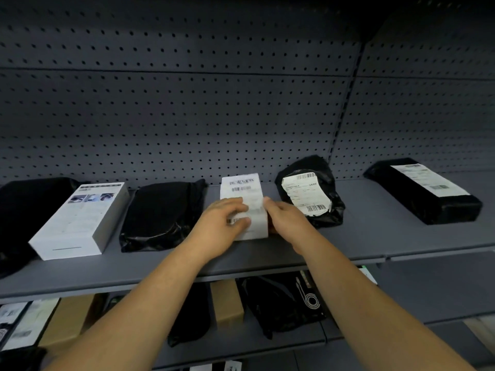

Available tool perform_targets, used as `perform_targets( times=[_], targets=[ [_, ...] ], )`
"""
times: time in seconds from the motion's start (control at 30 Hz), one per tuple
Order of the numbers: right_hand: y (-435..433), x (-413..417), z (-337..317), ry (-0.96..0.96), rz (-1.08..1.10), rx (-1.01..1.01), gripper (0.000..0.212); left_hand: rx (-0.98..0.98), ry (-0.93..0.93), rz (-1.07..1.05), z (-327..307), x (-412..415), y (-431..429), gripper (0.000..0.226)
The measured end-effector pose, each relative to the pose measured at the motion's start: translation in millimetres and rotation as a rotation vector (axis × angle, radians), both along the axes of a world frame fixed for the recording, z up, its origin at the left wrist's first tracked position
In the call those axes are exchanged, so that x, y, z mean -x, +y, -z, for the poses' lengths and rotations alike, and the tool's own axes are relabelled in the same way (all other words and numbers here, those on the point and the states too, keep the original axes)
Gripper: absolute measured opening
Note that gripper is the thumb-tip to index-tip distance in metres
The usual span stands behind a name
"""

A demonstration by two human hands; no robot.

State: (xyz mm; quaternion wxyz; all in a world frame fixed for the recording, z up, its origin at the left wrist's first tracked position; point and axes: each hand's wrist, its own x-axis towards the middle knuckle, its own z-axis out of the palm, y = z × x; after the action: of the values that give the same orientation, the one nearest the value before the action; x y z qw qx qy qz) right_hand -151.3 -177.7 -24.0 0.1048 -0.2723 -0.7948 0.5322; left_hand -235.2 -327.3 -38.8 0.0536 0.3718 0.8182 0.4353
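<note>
A small parcel with a white shipping label (242,187) lies on the grey shelf (267,261) in the middle of the view. My left hand (223,223) lies over its left side, fingers curled across the label and thumb beneath them. My right hand (285,216) grips its right edge, fingertips on the label. Both hands cover the lower half of the parcel, so its body is mostly hidden.
On the same shelf: a black bag (29,210) at far left, a white box (80,223), a black bag (163,215), a black bag with a torn label (310,191), a long black labelled parcel (426,191). Pegboard backs the shelf. A lower shelf holds cartons and bags (227,301).
</note>
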Motion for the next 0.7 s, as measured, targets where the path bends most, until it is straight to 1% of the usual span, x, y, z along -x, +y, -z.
perform_targets(
  times=[0.03, 0.1, 0.17, 0.23, 0.27, 0.33, 0.4, 0.5, 0.6, 0.67, 0.7],
  targets=[
    [3.1, -2.3, 2.1, -0.032, -0.017, -0.014, 0.044, -0.003, 0.018, -0.015, 1.7, -0.9, 2.3, 0.038],
    [8.2, -4.3, 5.9, -0.053, -0.036, -0.008, 0.041, -0.031, 0.027, -0.111, 5.1, 0.0, 4.4, 0.045],
    [13.0, -3.3, 9.3, -0.060, -0.061, -0.017, 0.034, 0.007, -0.064, -0.193, 5.5, 3.9, 3.9, 0.051],
    [15.3, -0.9, 12.1, -0.060, -0.077, -0.021, 0.032, 0.031, -0.178, -0.189, 5.8, 5.5, 2.3, 0.052],
    [15.8, 0.5, 13.0, -0.042, -0.077, -0.008, 0.030, 0.004, -0.193, -0.175, 6.0, 5.6, 2.2, 0.051],
    [16.6, 2.0, 13.1, 0.049, -0.066, 0.060, 0.023, -0.087, -0.157, -0.159, 1.4, 2.7, 1.2, 0.053],
    [17.3, 2.3, 6.8, 0.213, -0.055, 0.164, 0.019, -0.199, -0.109, -0.143, -8.9, -0.7, 0.3, 0.058],
    [19.0, 1.2, -13.2, 0.410, -0.121, 0.310, 0.029, -0.371, -0.074, -0.118, -28.8, -6.8, 1.6, 0.064],
    [25.2, -0.9, -36.2, 0.487, -0.211, 0.376, 0.042, -0.470, -0.001, -0.115, -49.7, -16.1, 3.5, 0.068],
    [34.1, -4.6, -49.2, 0.494, -0.242, 0.350, 0.044, -0.457, 0.092, -0.146, -63.6, -18.7, 2.9, 0.073],
    [40.3, -6.9, -55.0, 0.487, -0.247, 0.307, 0.044, -0.418, 0.178, -0.193, -70.3, -18.0, 2.0, 0.075]
  ],
)
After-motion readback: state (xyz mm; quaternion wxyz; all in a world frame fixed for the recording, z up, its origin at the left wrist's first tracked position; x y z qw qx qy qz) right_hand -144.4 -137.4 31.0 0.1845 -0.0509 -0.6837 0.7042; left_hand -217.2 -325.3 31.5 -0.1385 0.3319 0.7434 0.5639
